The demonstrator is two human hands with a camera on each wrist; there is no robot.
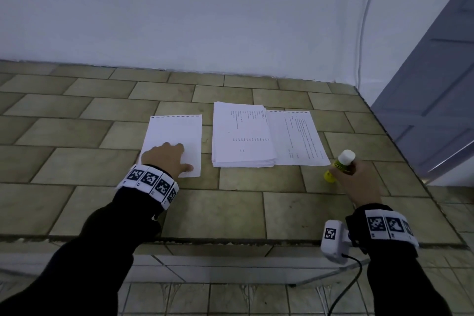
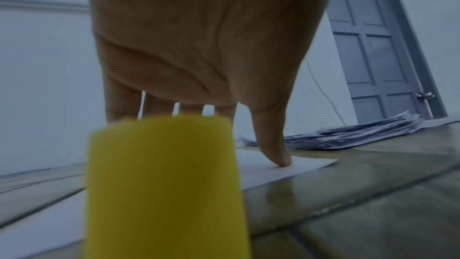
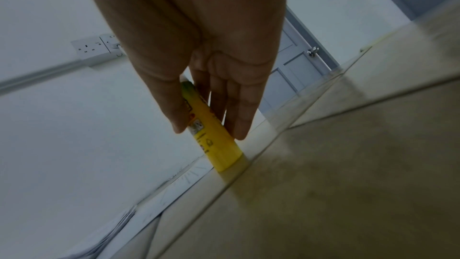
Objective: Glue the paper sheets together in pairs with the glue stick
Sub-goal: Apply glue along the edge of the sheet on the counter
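Yellow glue stick [image 1: 339, 166], white cap [image 1: 347, 157]

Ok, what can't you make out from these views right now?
- Print on the paper stack: too small in the head view.
- Glue stick label: covered by the right hand in the head view, blurred in the right wrist view.
- Fingers of the left hand on the single sheet: mostly blocked by a blurred yellow object in the left wrist view.

Your tan tiled counter [image 1: 230, 213] carries a blank white sheet [image 1: 179, 131] under your left hand's [image 1: 166, 159] grip, a thick white paper stack [image 1: 241, 136] and printed sheet [image 1: 297, 141] between grips, and a yellow glue stick [image 1: 338, 165] standing in your right hand [image 1: 361, 182].
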